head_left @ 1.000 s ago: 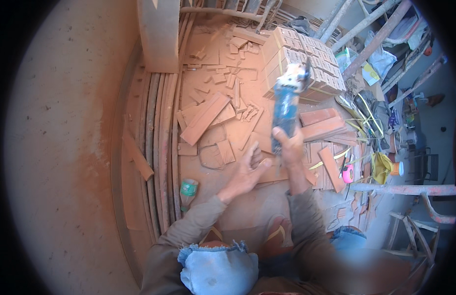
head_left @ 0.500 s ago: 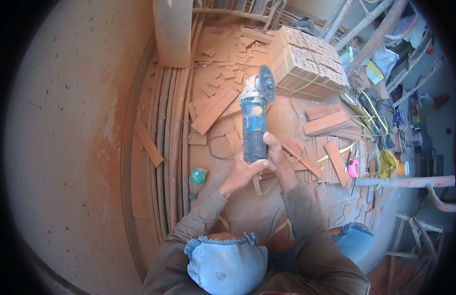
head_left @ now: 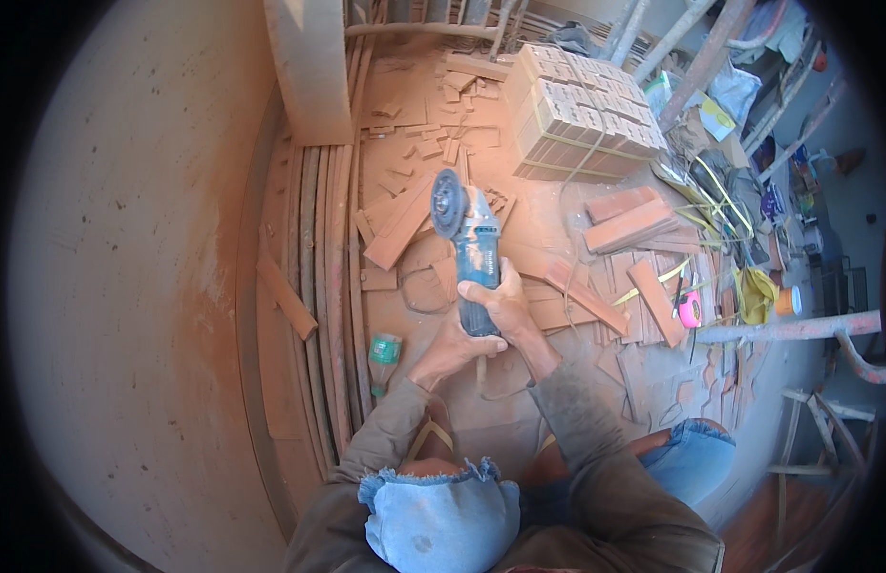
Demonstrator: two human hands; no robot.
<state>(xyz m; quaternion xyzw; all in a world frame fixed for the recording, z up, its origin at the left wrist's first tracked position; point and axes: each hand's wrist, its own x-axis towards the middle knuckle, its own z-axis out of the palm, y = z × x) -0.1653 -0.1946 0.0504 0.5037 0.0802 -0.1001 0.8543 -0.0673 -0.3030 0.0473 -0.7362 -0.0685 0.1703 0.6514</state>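
The grinder (head_left: 479, 263) has a blue and dark plastic body, dulled by dust, with a bare metal head and a dull, dark disc (head_left: 447, 204). Clear, shiny plastic with a green label makes up the bottle (head_left: 383, 357), while the fired-clay tiles (head_left: 632, 229) look matt and dry, and a rough, powdery film of orange dust coats the floor (head_left: 538, 215). Faded denim, frayed into soft threads, covers the knee (head_left: 443, 520); the sleeves (head_left: 581, 420) are matt brown cloth, and the wall (head_left: 137, 277) is flat, chalky and speckled.
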